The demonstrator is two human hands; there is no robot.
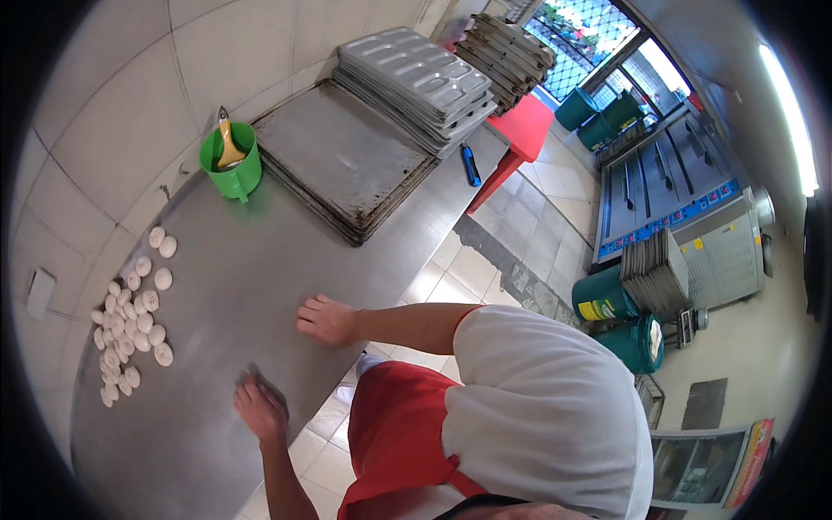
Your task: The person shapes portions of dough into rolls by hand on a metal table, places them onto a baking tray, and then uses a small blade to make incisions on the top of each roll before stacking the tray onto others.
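Note:
My right hand [329, 321] rests on the grey metal tabletop [212, 299] near its edge, palm down. Its fingers are loosely bent and slightly apart, with nothing visible in them. Closer to me on the left, my left hand [262, 411] is also palm down over the metal, fingers a little apart and a dark shadow beside them. Whether anything lies beneath either palm is hidden. Toward the wall, apart from both hands, lies a cluster of small, white, rounded dough-like pieces [130, 322]. Most of them touch one another.
A green cup [234, 179] holding a brush [228, 143] stands by the wall. Stacked flat baking trays [347, 156] and moulded pans [416, 74] fill the table's far end. A blue cutter [470, 165] lies near the edge. Beyond are a red stool [524, 130] and an oven [667, 178].

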